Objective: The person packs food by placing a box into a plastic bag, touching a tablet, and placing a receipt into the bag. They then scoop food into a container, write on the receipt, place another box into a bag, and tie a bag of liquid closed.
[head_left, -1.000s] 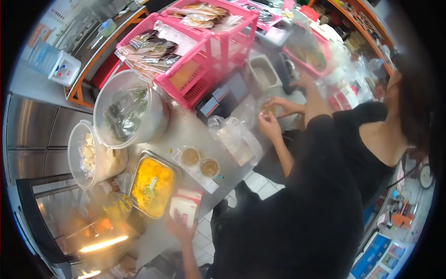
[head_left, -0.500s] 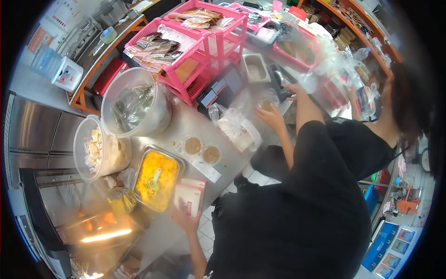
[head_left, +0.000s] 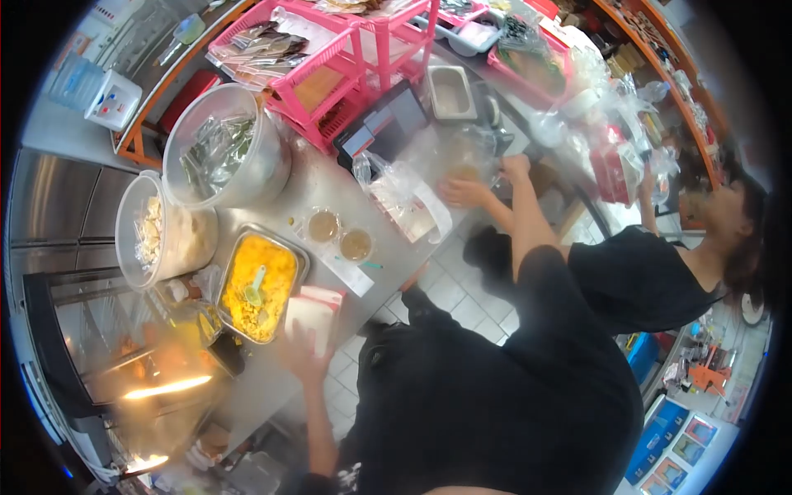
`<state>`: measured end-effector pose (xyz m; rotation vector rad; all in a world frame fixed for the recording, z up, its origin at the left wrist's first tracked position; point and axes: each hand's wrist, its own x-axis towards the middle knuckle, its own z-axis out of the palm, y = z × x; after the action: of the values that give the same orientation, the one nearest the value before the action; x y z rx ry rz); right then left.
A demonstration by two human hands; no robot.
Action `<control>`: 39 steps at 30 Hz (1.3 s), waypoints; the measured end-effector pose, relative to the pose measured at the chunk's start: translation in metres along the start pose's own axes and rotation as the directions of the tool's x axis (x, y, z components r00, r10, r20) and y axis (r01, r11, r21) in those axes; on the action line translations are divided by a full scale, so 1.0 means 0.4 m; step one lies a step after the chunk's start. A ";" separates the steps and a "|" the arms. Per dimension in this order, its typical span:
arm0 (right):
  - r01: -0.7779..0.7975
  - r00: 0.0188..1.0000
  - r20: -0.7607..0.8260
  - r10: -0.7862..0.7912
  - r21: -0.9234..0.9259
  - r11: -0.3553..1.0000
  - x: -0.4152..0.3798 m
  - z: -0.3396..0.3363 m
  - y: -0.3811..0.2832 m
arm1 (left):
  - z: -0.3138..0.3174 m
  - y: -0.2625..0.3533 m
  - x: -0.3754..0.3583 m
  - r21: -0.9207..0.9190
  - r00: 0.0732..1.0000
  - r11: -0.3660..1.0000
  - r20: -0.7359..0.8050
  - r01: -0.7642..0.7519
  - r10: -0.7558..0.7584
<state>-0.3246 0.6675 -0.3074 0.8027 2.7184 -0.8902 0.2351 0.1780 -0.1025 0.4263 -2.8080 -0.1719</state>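
Note:
My left hand (head_left: 304, 353) grips a small stack of white paper food boxes (head_left: 315, 318) with red edges, at the counter's front edge. Beside it, a steel tray (head_left: 302, 275) holds yellow food with a pale green scoop (head_left: 256, 285) in it. My right hand (head_left: 516, 167) reaches far over the counter, its fingers closed at the edge of a clear plastic bag (head_left: 472, 147); the exact contact is blurred. A co-worker's hand (head_left: 464, 193), apparently from the arm passing behind mine, holds a cup of brownish contents (head_left: 464, 172) by the bag.
Two filled lidded cups (head_left: 323, 224) stand mid-counter near a paper strip (head_left: 351, 276). Large plastic tubs (head_left: 276, 157) and pink racks (head_left: 318, 132) line the far side, with a touchscreen (head_left: 388, 124). A co-worker (head_left: 643, 276) stands at right. A lit warmer (head_left: 107, 355) is at left.
The view has shifted, so the counter items sit further up and left. My right hand's fingers have closed, and the clear bag now shows spread beside them. My left hand still holds the boxes.

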 end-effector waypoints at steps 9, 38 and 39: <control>0.389 0.660 0.310 -0.685 0.639 0.664 -0.932 -0.184 -0.322 | 0.035 -0.019 -0.023 -0.099 0.983 0.978 -0.010 0.181 -0.183; 0.710 0.432 0.344 -0.833 0.440 0.550 -1.370 0.129 -0.131 | 0.016 -0.017 -0.025 -0.274 0.928 0.928 -0.204 0.253 -0.313; 0.711 0.448 0.236 -0.862 0.492 0.503 -1.320 0.097 -0.143 | -0.017 0.014 -0.008 -0.268 0.919 0.936 -0.257 0.229 -0.298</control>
<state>0.0881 0.3737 -0.1435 -0.7695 2.4240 -1.4807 0.2388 0.1838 -0.0959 0.7123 -2.3928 -0.4526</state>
